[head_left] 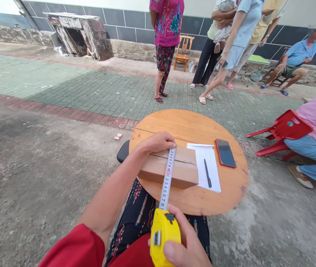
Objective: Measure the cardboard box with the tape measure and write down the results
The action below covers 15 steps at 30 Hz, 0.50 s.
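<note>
A closed cardboard box (171, 172) lies near the front edge of the round wooden table. My left hand (162, 142) is closed at the box's far edge, its fingers pinching the end of the tape measure's blade (167, 177). The blade runs out across the box top and past the near edge towards me. Its yellow case (165, 237) is gripped in my right hand (187, 241), in front of the table and above my lap. Beside the box lie white printed sheets (202, 163) with a black pen (207, 173) on them.
The round table (174, 120) also carries a red-edged phone (226, 153) at the right. A person sits on a red chair (283, 131) close by on the right. Several people stand or sit near the wall, with a wooden chair (184, 52) behind.
</note>
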{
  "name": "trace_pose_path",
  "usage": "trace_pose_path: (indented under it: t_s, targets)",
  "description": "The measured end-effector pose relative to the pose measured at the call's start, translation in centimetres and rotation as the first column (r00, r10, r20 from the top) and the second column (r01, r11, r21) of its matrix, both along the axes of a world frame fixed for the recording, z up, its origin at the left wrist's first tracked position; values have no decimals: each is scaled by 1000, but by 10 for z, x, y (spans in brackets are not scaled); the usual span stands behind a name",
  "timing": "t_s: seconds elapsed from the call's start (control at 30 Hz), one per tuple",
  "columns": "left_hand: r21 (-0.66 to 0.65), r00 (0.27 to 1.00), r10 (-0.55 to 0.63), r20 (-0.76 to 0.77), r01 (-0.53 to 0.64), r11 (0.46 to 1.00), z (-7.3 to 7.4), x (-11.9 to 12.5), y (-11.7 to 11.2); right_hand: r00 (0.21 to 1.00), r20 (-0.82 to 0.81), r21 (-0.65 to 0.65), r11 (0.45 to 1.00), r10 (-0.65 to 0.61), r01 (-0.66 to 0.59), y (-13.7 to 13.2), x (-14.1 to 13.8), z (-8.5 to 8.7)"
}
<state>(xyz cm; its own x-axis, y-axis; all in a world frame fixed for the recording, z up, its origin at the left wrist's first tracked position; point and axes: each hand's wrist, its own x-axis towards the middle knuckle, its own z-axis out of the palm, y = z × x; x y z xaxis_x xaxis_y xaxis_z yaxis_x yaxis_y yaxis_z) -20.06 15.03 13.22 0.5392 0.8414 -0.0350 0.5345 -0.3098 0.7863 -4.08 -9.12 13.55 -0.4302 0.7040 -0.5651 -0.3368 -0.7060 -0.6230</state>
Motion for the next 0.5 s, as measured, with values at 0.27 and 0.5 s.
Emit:
trace_pose_path:
  t_s: [0.27,0.5]
  targets:
    - [-21,1000,15,22,-15,1000,1,1,-5,1000,-9,1,1000,-6,6,-3,0,1]
    - [-3,999,48,2,-48,999,15,2,-8,998,12,124,991,57,-58,3,0,-10]
